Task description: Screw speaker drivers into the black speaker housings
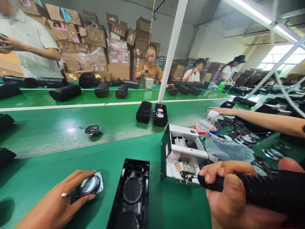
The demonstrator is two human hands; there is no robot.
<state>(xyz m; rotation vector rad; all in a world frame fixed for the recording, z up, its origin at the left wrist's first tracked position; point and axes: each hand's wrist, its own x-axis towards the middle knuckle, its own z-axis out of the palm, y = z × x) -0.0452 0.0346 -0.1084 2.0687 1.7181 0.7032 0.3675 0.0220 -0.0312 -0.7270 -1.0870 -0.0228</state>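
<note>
A green work surface [152, 144] is provided. A white-topped screw feeder [189, 152] is positioned on it, right of an open black speaker housing [132, 190]. An electric screwdriver [262, 187] is gripped in the right hand [230, 192], its tip located at the feeder's front. Left of the housing, a round speaker driver [90, 185] is clasped between thumb and fingers of the left hand [60, 197].

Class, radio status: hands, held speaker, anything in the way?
Left hand around speaker driver. Right hand gripping black tool, tip at white machine. Black housing between hands.
</note>
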